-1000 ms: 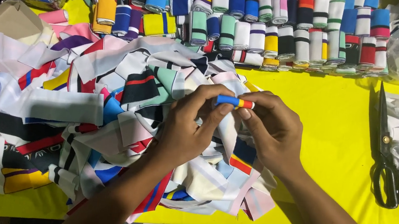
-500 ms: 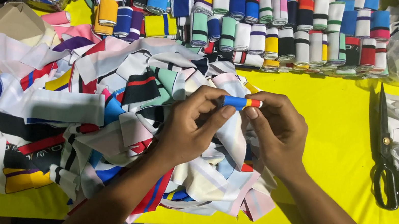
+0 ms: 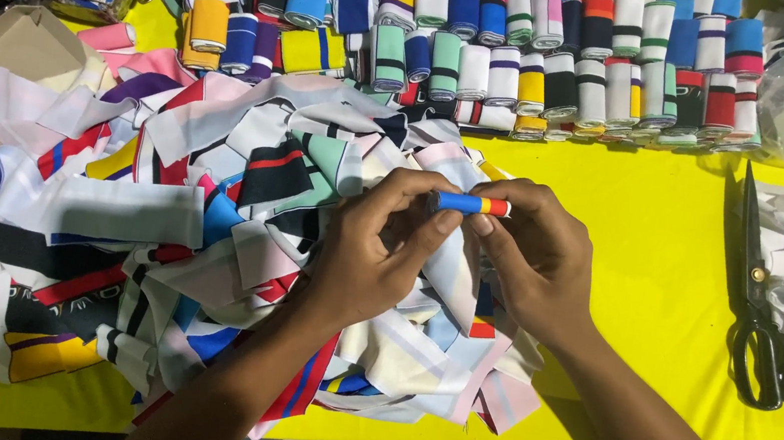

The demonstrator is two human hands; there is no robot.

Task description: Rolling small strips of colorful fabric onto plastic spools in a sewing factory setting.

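So both sets of fingertips are pinching a tight little striped roll (image 3: 471, 203), blue, yellow and red, held level above the middle of the table: left hand (image 3: 386, 250) on its blue end, right hand (image 3: 536, 259) on the red end. Under them sits a big heap of loose ribbed strips (image 3: 198, 235), looks like plenty left unrolled. Rows of finished rolls (image 3: 534, 57) line the far edge, and scissors (image 3: 763, 299) lie by the right edge on the yellow table (image 3: 652, 234).
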